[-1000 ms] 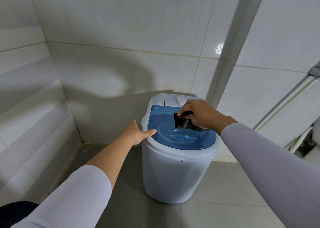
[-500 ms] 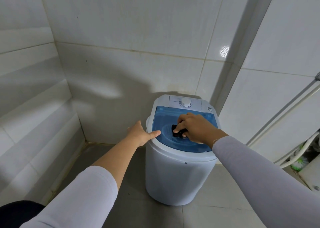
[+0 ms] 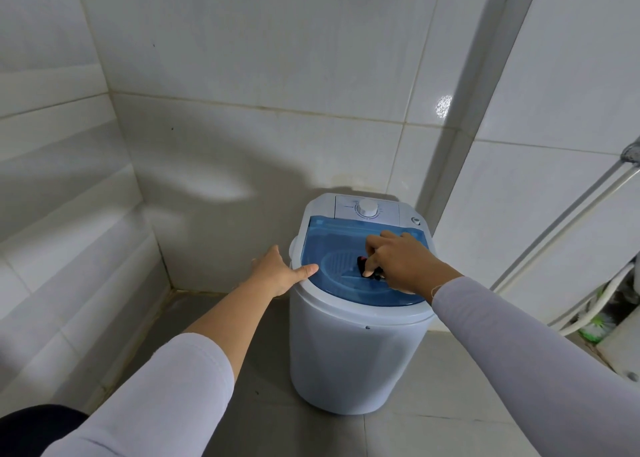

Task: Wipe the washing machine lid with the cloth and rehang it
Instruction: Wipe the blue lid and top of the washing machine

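A small white washing machine (image 3: 349, 359) stands on the tiled floor in a corner. Its lid (image 3: 329, 248) is translucent blue, with a white dial (image 3: 367, 208) behind it. My right hand (image 3: 405, 262) presses a small dark cloth (image 3: 363, 264) onto the middle of the lid; most of the cloth is hidden under my fingers. My left hand (image 3: 277, 271) rests against the machine's left rim, thumb on the edge of the lid, fingers spread and holding nothing.
White tiled walls close in behind and to the left. At the right run a slanted metal pipe (image 3: 568, 221) and a white hose (image 3: 602, 300), with a green brush (image 3: 594, 328) low by the floor.
My right hand has slid the cloth from the back of the lid toward its middle. My left hand stays on the rim. The view has shifted slightly.
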The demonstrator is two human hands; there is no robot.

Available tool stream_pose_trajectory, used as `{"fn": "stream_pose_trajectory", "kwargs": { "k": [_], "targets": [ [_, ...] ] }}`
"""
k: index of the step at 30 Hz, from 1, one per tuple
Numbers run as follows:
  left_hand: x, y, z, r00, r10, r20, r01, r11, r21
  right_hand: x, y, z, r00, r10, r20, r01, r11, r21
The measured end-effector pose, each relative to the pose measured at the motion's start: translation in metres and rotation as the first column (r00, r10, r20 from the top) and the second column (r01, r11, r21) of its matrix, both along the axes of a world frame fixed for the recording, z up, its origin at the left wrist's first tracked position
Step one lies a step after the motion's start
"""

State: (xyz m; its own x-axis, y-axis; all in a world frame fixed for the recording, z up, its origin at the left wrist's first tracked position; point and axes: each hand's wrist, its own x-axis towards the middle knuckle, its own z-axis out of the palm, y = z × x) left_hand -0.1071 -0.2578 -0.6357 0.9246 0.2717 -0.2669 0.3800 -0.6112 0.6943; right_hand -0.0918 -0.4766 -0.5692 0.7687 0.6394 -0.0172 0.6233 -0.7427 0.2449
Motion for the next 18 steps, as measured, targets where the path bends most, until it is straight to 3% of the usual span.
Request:
{"fn": "stream_pose_trajectory", "kwargs": {
  "k": [9,18],
  "targets": [
    [-0.002,-0.001,0.001,1.0,0.003,-0.009,-0.002,0.999,0.044,-0.004,-0.009,0.003,0.996,-0.076,-0.055,0.077,0.997,0.031],
    [-0.001,-0.001,0.0,1.0,0.008,-0.013,-0.007,0.999,0.053,-0.008,-0.024,-0.001,0.958,-0.221,-0.181,0.265,0.924,0.276]
  ]
}}
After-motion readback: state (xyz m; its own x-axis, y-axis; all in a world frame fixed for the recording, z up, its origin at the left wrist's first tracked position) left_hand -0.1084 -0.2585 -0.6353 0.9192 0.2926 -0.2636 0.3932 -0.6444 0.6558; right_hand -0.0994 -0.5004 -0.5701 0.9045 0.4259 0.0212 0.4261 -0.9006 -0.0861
